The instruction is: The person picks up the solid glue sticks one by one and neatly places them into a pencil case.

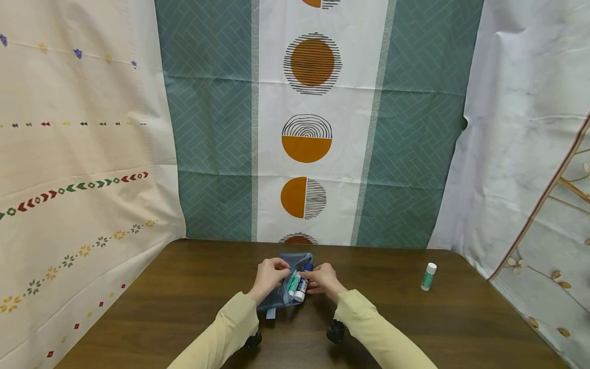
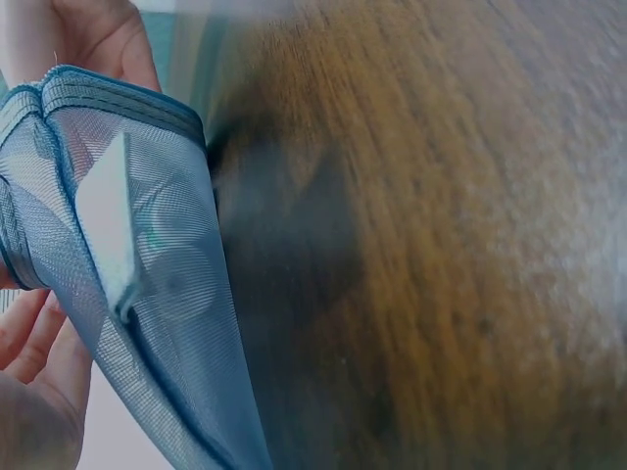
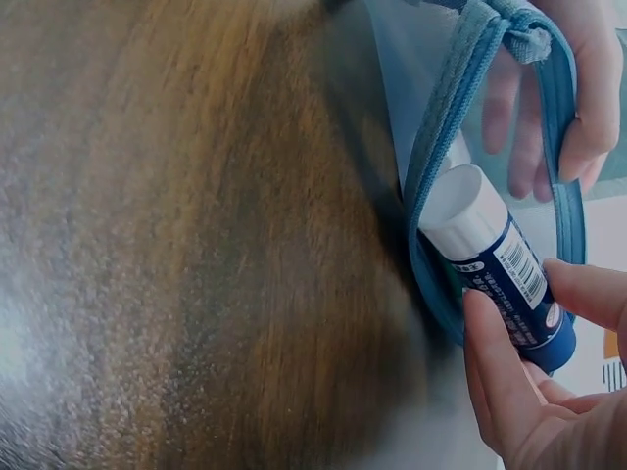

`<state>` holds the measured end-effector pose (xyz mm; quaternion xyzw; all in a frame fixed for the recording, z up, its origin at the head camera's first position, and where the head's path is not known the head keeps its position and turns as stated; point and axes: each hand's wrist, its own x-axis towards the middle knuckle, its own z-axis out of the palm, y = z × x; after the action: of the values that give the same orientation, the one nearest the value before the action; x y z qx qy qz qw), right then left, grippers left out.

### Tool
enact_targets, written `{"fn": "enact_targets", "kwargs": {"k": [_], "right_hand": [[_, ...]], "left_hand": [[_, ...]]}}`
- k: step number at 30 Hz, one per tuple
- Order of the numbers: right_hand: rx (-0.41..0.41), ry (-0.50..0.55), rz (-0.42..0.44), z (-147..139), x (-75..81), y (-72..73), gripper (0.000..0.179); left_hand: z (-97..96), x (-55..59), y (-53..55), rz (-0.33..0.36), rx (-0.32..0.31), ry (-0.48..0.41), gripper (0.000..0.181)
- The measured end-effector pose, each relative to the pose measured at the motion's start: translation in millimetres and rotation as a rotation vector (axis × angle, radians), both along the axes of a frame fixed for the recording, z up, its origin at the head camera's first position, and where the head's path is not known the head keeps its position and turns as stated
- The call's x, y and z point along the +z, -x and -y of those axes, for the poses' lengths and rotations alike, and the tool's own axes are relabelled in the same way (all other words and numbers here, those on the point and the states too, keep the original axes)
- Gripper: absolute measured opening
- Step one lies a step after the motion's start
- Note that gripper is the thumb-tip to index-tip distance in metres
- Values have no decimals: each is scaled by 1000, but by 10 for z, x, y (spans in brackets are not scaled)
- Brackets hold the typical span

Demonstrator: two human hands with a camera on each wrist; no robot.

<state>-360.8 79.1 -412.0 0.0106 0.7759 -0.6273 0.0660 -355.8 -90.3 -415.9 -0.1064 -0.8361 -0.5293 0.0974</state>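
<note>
My left hand (image 1: pixel 271 279) pinches the rim of a blue mesh zipper pouch (image 2: pixel 176 215), holding its mouth open. With thumb and fingers, my right hand (image 1: pixel 322 279) grips a dark blue glue stick (image 3: pixel 514 269) with a white cap at the pouch's mouth. The white-capped end points into the opening, tilted downward. Beside it, a green-and-white glue stick (image 1: pixel 293 284) shows inside the pouch in the head view. A white tag (image 2: pixel 108 225) sticks out from the pouch's seam. The mesh partly veils what lies inside.
A green glue stick with a white cap (image 1: pixel 428 277) stands upright on the brown wooden table (image 1: pixel 193 297), far to the right. Patterned cloths (image 1: pixel 212 154) hang behind the table and along both sides.
</note>
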Motion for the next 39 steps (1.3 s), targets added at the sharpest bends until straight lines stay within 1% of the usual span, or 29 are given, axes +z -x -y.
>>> {"fn": "enact_targets", "kwargs": {"k": [8, 15, 19, 25, 29, 35, 39], "right_hand": [[-14, -49, 22, 17, -10, 3, 27], [1, -75, 29, 7, -31, -1, 28], [18, -88, 30, 6, -29, -7, 25], [60, -63, 32, 28, -18, 3, 13], [90, -42, 27, 67, -6, -15, 10], [101, -48, 5, 89, -10, -15, 21], [99, -22, -11, 83, -24, -1, 24]], "left_hand": [[2, 7, -7, 3, -2, -4, 9], [-1, 8, -8, 1, -4, 0, 9], [-2, 3, -3, -14, -4, 4, 8], [-6, 6, 6, -30, -10, -8, 9], [-5, 7, 5, -37, -21, -14, 9], [2, 8, 1, -42, -27, -19, 10], [7, 10, -9, -34, -32, -24, 12]]}}
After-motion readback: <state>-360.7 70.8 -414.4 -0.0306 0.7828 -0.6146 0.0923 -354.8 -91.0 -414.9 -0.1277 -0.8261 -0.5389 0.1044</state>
